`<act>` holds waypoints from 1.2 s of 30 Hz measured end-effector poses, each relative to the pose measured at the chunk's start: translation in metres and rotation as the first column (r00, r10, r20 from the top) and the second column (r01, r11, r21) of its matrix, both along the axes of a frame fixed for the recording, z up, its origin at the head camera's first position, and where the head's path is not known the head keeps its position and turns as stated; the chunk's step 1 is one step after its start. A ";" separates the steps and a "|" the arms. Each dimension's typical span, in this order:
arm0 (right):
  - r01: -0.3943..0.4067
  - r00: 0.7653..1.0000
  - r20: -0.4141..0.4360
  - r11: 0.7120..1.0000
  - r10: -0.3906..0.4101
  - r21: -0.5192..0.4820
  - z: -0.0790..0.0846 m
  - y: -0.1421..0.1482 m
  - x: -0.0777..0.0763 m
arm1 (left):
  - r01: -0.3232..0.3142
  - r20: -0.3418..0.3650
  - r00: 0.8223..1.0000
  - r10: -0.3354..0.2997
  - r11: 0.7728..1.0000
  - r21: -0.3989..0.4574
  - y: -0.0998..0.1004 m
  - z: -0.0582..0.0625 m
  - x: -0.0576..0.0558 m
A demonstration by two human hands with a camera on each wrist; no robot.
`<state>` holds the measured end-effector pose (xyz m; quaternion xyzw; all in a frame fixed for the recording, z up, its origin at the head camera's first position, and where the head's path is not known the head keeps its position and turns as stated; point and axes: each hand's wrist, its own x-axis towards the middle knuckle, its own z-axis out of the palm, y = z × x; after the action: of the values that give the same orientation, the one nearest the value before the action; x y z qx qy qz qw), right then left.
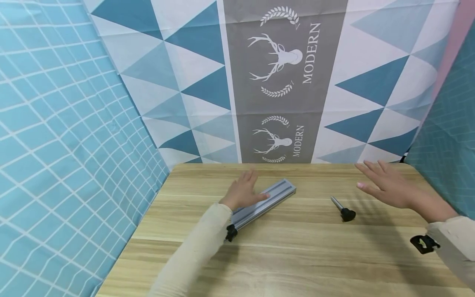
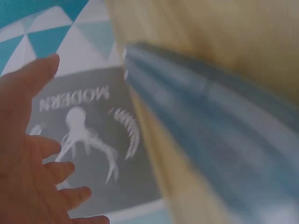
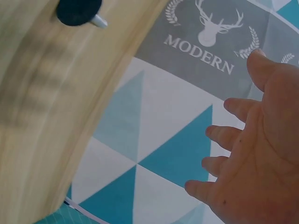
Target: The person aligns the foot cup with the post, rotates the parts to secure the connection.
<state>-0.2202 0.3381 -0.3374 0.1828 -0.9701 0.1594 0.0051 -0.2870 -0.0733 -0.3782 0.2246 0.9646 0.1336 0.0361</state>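
Observation:
A silver grooved aluminium profile (image 1: 279,190) lies diagonally on the wooden table (image 1: 297,255). Over it hovers my left hand (image 1: 243,193), fingers extended and thumb spread, hiding part of the bar. In the left wrist view the same hand (image 2: 28,154) holds nothing, and the profile (image 2: 201,107) runs apart from it. To the right lies a threaded-looking metal rod with a black knob, a knob bolt (image 1: 345,211). My right hand (image 1: 395,187) is raised beyond it with fingers spread; the right wrist view shows its bare palm (image 3: 261,144) and the bolt's black knob (image 3: 78,10).
A patterned cloth (image 1: 274,82) with deer prints hangs behind the table's back edge. Blue checked cloth (image 1: 67,136) covers the left side, and a teal cloth (image 1: 445,132) the right. A black wrist device (image 1: 424,244) sits at the right sleeve.

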 end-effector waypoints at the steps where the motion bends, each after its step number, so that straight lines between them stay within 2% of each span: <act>1: -0.001 1.000 -0.001 1.000 0.001 -0.006 -0.003 -0.001 0.001 | -0.004 0.003 1.000 0.004 1.000 0.000 0.005 -0.006 0.001; 8: -0.001 1.000 0.009 0.998 0.002 -0.058 -0.023 0.000 0.009 | -0.020 0.032 0.999 0.020 1.000 0.020 0.028 -0.044 0.007; 12: -0.014 1.000 -0.007 0.998 0.013 -0.058 -0.036 -0.001 0.014 | -0.047 0.063 0.997 0.045 0.998 0.030 0.031 -0.057 0.008; 16: -0.032 0.999 -0.006 0.996 0.032 -0.089 -0.049 -0.004 0.016 | -0.076 0.035 0.997 0.075 0.997 0.027 0.033 -0.060 0.011; 26: -0.036 0.998 0.035 0.984 0.043 -0.174 -0.079 -0.008 0.019 | -0.088 -0.057 0.994 0.089 0.996 0.019 0.035 -0.066 0.011; 31: -0.032 0.997 0.057 0.984 0.043 -0.176 -0.087 -0.009 0.019 | -0.085 -0.109 0.990 0.087 0.996 0.027 0.034 -0.069 0.008; 36: -0.041 0.998 0.046 0.987 0.048 -0.156 -0.097 -0.009 0.017 | -0.095 -0.110 0.989 0.097 0.995 0.030 0.033 -0.070 0.006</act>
<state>-0.2032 0.3287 -0.4339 0.1995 -0.9503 0.2387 -0.0084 -0.2810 -0.0405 -0.4483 0.1854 0.9730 0.1345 -0.0272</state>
